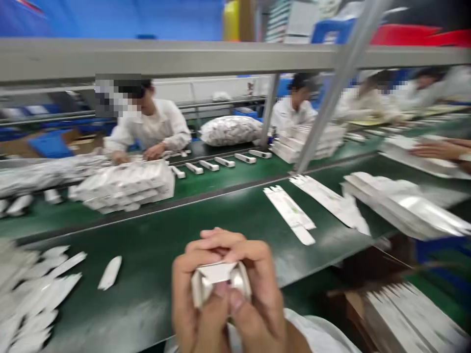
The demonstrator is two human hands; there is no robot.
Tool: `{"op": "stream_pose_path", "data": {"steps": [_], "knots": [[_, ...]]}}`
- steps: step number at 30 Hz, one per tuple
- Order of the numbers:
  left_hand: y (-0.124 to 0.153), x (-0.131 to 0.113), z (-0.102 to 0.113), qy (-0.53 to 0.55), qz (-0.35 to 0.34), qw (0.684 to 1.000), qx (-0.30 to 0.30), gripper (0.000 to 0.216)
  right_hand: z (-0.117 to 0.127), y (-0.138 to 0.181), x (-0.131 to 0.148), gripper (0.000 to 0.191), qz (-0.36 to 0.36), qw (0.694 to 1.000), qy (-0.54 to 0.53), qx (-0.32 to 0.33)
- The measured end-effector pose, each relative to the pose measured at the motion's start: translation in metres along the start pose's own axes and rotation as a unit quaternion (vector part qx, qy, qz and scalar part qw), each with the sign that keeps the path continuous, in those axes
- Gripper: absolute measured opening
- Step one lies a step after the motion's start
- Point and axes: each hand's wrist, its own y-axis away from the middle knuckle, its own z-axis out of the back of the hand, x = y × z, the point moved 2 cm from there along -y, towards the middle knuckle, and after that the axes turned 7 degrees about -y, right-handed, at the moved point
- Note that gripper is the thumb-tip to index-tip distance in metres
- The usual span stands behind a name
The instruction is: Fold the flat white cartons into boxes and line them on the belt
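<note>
Both of my hands are wrapped round a small white cardboard box [217, 272], held up in front of me at the table's near edge. My left hand [189, 294] grips its left side and my right hand [265, 289] its right side. The two thumbs press in at the box's end that faces me, by its flaps. My fingers overlap across the far side and hide most of the box. Beyond it on the green table [154, 255] lie a flat white carton [289, 211] and a second flat carton [327, 201].
White pieces [33, 294] are heaped at left, with a single piece [110, 272] apart. Stacked white boxes [128, 184] and a row of narrow boxes [208, 165] lie across the divider. A metal post [331, 98] rises ahead. Co-workers sit opposite; another person's hand [437, 149] is at right.
</note>
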Motion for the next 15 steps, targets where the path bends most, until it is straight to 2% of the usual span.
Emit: {"op": "stream_pose_path", "data": {"steps": [2,4,5,7,9,10,12,15], "knots": [[-0.005,-0.009,0.015,0.115,-0.072,0.987,-0.087,0.026,-0.001,0.006,0.003,0.017,0.030,0.999,-0.022,0.004],[-0.013,-0.008,0.030,0.153,-0.160,0.970,-0.098,0.033,0.002,0.007,0.004,0.021,0.025,0.999,-0.033,0.011],[-0.018,-0.006,0.037,0.124,-0.210,0.967,-0.080,0.043,0.004,0.006,0.004,0.025,-0.007,0.999,-0.036,0.018],[-0.026,-0.001,0.055,0.010,-0.309,0.951,-0.023,0.059,0.011,0.001,0.001,0.025,-0.122,0.990,-0.051,0.045],[-0.031,0.002,0.074,-0.115,-0.373,0.920,0.030,0.053,0.017,-0.003,-0.004,0.023,-0.245,0.964,-0.078,0.070],[-0.034,0.002,0.083,-0.152,-0.380,0.912,0.039,0.046,0.019,-0.005,-0.007,0.025,-0.290,0.950,-0.086,0.083],[-0.037,-0.002,0.096,-0.145,-0.370,0.917,0.040,0.038,0.024,-0.007,-0.011,0.036,-0.341,0.930,-0.079,0.113],[-0.038,-0.011,0.103,-0.021,-0.358,0.934,-0.009,0.065,0.027,-0.007,-0.014,0.052,-0.363,0.918,-0.035,0.158]]}}
